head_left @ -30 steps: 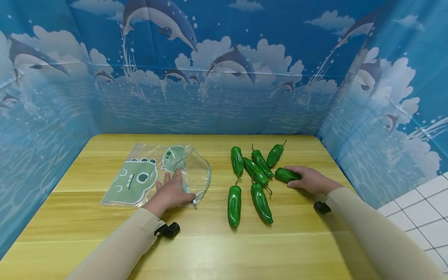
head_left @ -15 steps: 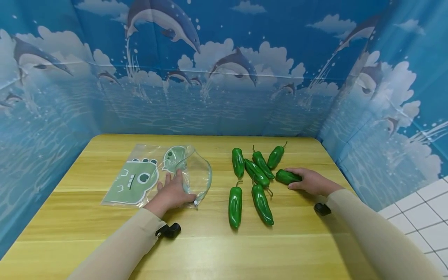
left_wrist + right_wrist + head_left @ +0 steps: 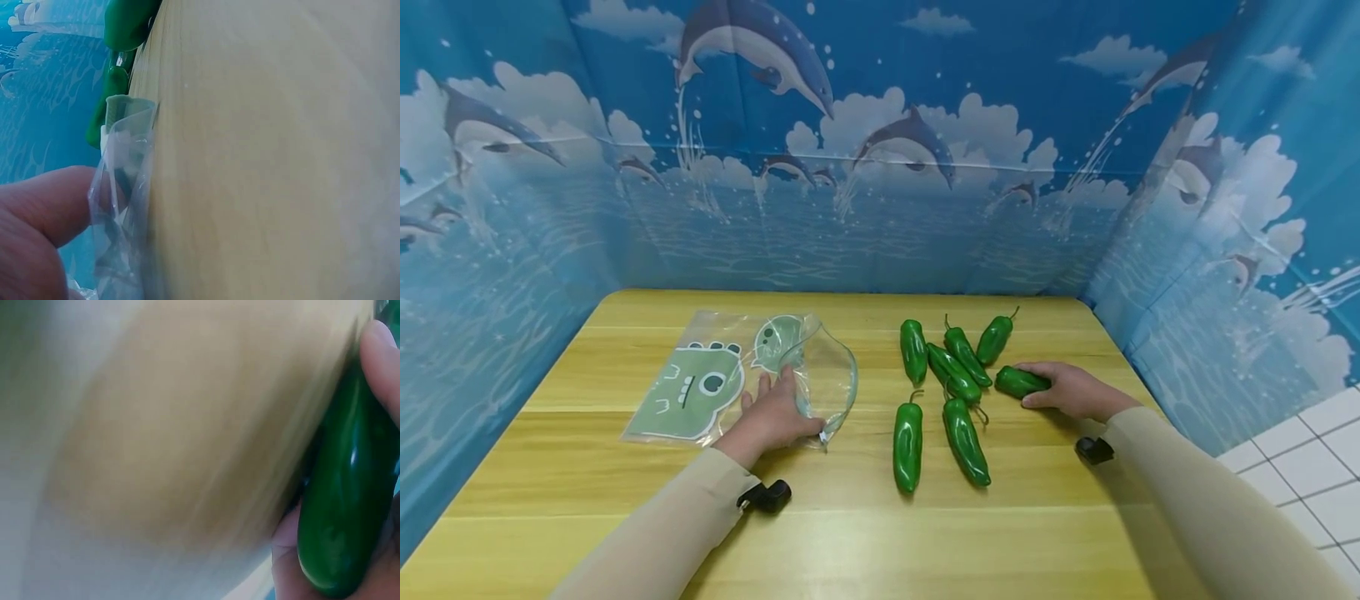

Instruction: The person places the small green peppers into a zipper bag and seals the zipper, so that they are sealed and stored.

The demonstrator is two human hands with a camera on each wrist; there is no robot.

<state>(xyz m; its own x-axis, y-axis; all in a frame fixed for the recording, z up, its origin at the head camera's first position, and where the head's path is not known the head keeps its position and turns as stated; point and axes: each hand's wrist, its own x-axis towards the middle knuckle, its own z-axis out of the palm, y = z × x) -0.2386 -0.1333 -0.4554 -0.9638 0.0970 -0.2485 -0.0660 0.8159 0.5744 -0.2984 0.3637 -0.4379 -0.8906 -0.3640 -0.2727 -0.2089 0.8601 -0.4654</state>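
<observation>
A clear zip bag (image 3: 696, 387) printed with a green cartoon creature lies on the left of the table, its mouth gaping to the right. My left hand (image 3: 775, 417) rests on the bag near that mouth, fingers spread and thumb stretched along the lower edge by the slider. In the left wrist view the thumb touches the raised clear film (image 3: 122, 200). My right hand (image 3: 1071, 390) grips a green pepper (image 3: 1021, 382) low over the table; the right wrist view shows the glossy pepper (image 3: 347, 487) lying between thumb and fingers.
Several more green peppers lie between the hands: a group at the back around one pepper (image 3: 954, 372), and two nearer me, a left one (image 3: 907, 447) and a right one (image 3: 966, 442). A dolphin-print curtain (image 3: 865, 225) encloses the wooden table (image 3: 880, 550) behind and at the sides.
The whole scene shifts slightly down and right as the head view moves. Hands, bag and peppers keep nearly the same places on the table.
</observation>
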